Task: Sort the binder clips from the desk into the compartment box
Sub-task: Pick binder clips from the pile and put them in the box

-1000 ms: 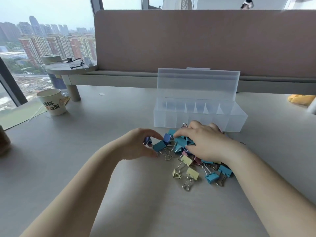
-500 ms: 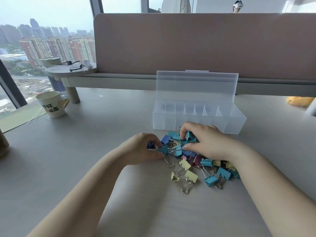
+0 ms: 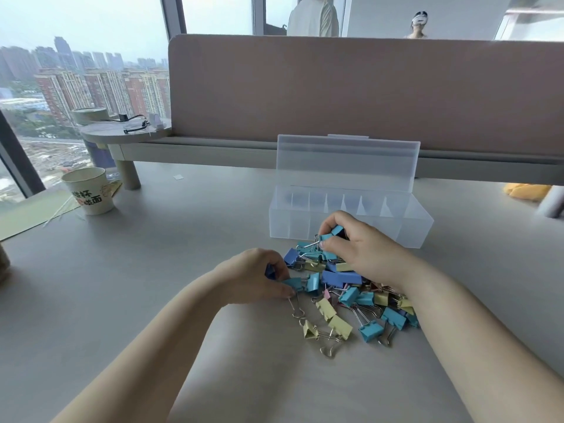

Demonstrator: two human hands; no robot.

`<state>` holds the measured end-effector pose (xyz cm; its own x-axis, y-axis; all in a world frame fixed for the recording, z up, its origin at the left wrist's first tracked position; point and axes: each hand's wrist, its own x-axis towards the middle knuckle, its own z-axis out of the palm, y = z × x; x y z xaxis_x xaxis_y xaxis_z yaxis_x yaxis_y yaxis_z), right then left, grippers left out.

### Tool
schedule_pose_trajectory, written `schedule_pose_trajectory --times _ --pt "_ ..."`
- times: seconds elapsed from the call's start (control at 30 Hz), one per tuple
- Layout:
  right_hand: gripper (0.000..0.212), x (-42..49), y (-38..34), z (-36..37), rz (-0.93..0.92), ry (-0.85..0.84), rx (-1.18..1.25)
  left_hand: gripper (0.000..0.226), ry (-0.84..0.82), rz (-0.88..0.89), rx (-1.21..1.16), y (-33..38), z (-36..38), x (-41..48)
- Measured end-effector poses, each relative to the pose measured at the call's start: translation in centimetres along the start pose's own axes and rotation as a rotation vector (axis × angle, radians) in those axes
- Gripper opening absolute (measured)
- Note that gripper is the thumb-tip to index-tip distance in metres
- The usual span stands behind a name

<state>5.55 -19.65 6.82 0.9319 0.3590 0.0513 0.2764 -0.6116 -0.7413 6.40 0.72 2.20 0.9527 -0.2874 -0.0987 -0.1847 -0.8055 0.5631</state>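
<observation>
Just before the open box (image 3: pixel 351 222), the right hand (image 3: pixel 363 250) curls around a bunch of clips (image 3: pixel 332 234). The left hand (image 3: pixel 254 276), knuckles up, pinches a teal clip (image 3: pixel 294 283) at the pile (image 3: pixel 341 277) on the desk (image 3: pixel 152 285) there.

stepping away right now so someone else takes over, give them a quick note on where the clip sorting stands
Left hand pinches a teal clip at the pile's left edge.
Right hand grips teal clips just in front of the compartment box.
Box lid open; no clips visibly inside.
Pile of binder clips lies on the desk before the box.
Done: nothing sorted. Left: the whole pile.
</observation>
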Motion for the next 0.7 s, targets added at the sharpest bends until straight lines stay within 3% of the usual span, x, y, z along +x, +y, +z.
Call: schedule_pose_trajectory --times 0.13,0.27,0.37,0.6,0.7 --pt "0.003 -0.1 -0.3 0.2 -0.016 -0.007 0.11 0.018 0.043 0.017 -0.057 0.5 -0.4 -0.3" --pt "0.005 0.1 -0.2 0.1 0.031 0.003 0.286 0.017 0.042 -0.018 -0.52 1.3 -1.8 -1.0" --pt "0.002 0.4 -0.2 0.0 0.061 0.073 0.403 0.018 0.059 -0.034 -0.688 1.8 -2.7 -1.3" --pt "0.005 0.8 0.2 -0.3 0.037 0.247 0.465 0.019 0.171 0.071 -0.746 3.2 -2.6 -1.6" --pt "0.014 0.8 0.1 -0.2 0.04 0.221 0.559 0.021 0.213 0.103 -0.616 3.7 -1.9 -1.4"
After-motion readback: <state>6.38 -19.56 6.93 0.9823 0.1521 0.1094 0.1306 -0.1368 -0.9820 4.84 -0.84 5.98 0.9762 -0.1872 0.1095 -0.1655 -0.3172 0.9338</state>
